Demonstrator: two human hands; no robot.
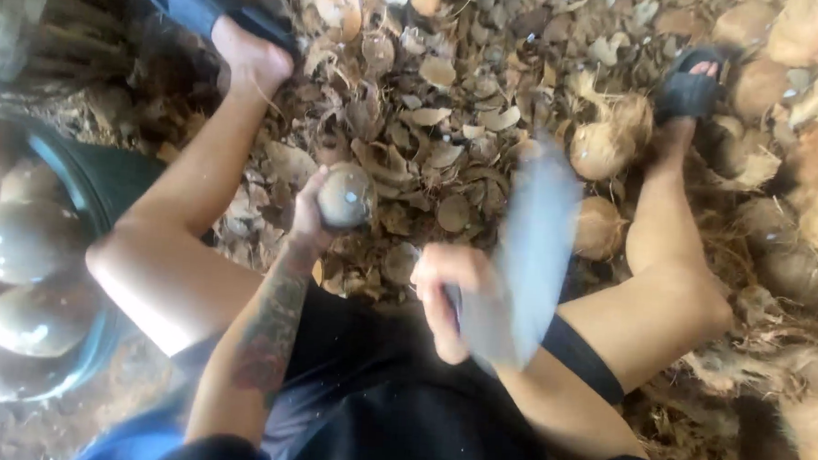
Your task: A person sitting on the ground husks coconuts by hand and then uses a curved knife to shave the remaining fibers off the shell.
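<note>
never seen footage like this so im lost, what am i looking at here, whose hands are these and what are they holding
This is one picture from a camera worn on a person's head, looking straight down at their lap, legs and sandalled feet. There is no machine here, only two bare hands. The left hand, on a tattooed forearm, grips a round peeled coconut with its fingers. The right hand grips a broad-bladed knife, blurred by motion. The ground is strewn with husk chips and shell scraps, and unpeeled coconuts lie near the right foot. At the left edge, a dark tub holds more smooth peeled coconuts.
</note>
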